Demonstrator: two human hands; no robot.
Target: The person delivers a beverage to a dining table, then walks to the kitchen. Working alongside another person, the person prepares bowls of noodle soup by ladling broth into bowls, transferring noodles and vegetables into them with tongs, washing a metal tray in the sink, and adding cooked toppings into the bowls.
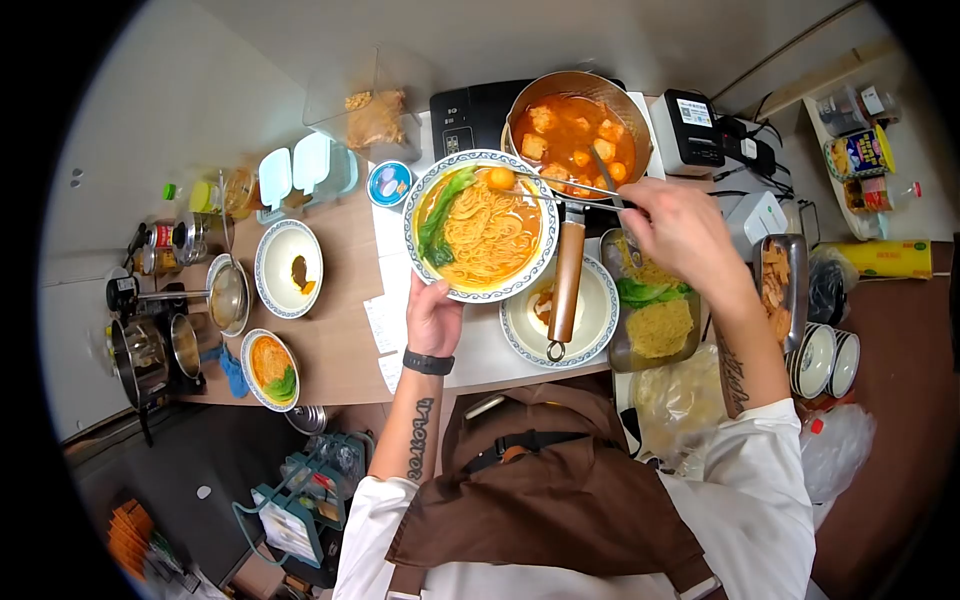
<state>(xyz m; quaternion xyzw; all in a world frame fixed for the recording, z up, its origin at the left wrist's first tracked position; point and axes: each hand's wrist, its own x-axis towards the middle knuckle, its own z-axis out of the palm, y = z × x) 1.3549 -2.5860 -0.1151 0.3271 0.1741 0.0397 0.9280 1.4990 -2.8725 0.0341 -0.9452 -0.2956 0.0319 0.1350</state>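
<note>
My left hand is closed on the near rim of a patterned bowl. Noodles in orange broth and green leafy vegetables fill it. My right hand grips thin metal tongs, whose tips are at a round orange-yellow ball over the bowl's far edge. Behind my right hand, a pot holds red soup with chunks and balls, and a dark utensil stands in it. The pot's wooden handle points toward me, above a second bowl with brown sauce.
A tray of noodles and greens lies right of the second bowl. Further left are a bowl with dark sauce, a small noodle bowl and a strainer. The pot sits on a black cooktop; a metal tray is at right.
</note>
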